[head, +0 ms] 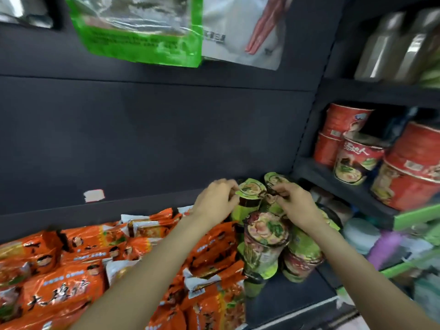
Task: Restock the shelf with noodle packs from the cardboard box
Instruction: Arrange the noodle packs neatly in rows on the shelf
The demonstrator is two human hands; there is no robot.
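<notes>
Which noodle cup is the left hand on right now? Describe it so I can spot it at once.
Start at the orange noodle packs covering the dark shelf, then look right to the cluster of green cups. The left hand grips the green noodle cup at the cluster's back left; it stands higher than the pink-lidded cup in front.

green bag [142,29], white pouch [240,32], metal flasks [390,46]

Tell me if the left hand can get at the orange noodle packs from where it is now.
Probably yes. The orange noodle packs lie uncovered on the shelf just below and beside the left hand, with nothing between them. But that hand is gripping a green noodle cup and would have to let go first.
</notes>
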